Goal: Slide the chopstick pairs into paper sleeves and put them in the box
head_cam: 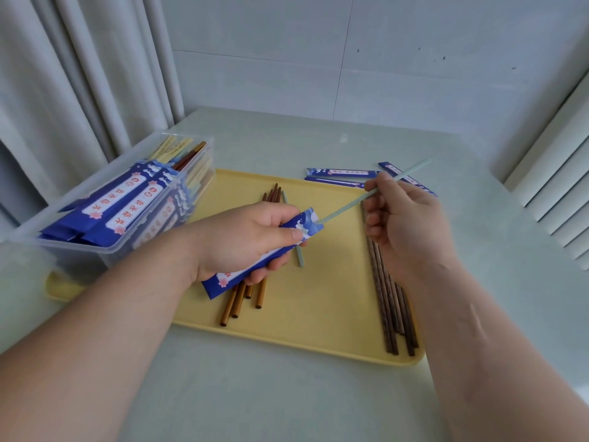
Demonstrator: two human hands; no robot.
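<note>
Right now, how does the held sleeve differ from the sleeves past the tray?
The left hand grips the held sleeve over the tray; the loose sleeves lie flat on the table. A green chopstick in the right hand enters the held sleeve; none enters the loose sleeves. Both are blue.

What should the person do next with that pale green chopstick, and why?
Probably push the pale green chopstick deeper into the blue paper sleeve. The right hand pinches it with just its tip at the sleeve's open mouth, while the left hand grips the sleeve. A second green chopstick lies on the yellow tray, waiting.
</note>
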